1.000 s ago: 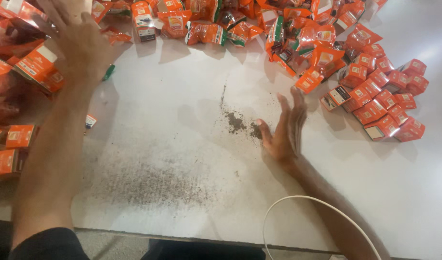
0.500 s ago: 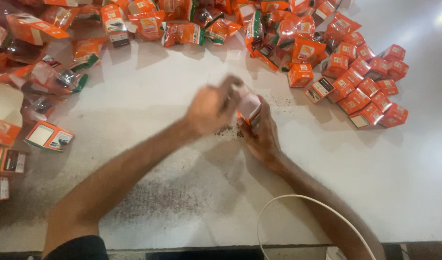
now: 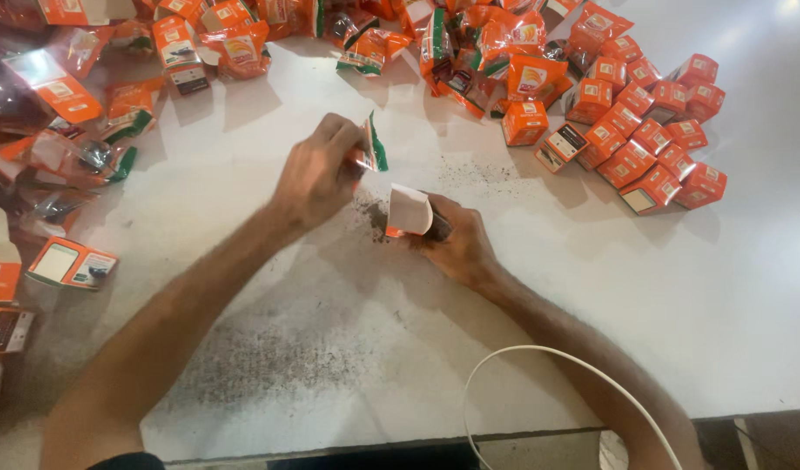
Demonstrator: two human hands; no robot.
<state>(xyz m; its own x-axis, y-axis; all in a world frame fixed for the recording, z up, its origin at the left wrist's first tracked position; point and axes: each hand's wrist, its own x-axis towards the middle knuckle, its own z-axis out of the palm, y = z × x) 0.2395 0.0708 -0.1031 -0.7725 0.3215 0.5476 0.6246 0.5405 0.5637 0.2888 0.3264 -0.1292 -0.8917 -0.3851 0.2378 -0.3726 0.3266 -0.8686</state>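
Note:
My left hand [image 3: 317, 170] pinches a small orange and green sachet [image 3: 371, 146] above the middle of the white table [image 3: 722, 287]. Just below and to the right, my right hand [image 3: 459, 245] grips a small orange carton [image 3: 409, 211] with its pale flap standing open. Dark loose granules [image 3: 372, 213] lie on the table between the two hands. The sachet hangs close above the carton's open end, not touching it.
Several closed orange cartons [image 3: 652, 148] are heaped at the back right. Orange sachets and clear wrappers [image 3: 78, 130] lie piled along the back and left. Flat cartons [image 3: 69, 263] sit at the left edge. A white cable [image 3: 539, 352] loops over the near edge.
My left hand came back from the left pile to the middle with a sachet. My right hand, open a second ago, now grips a carton, and the two hands have drawn slightly apart.

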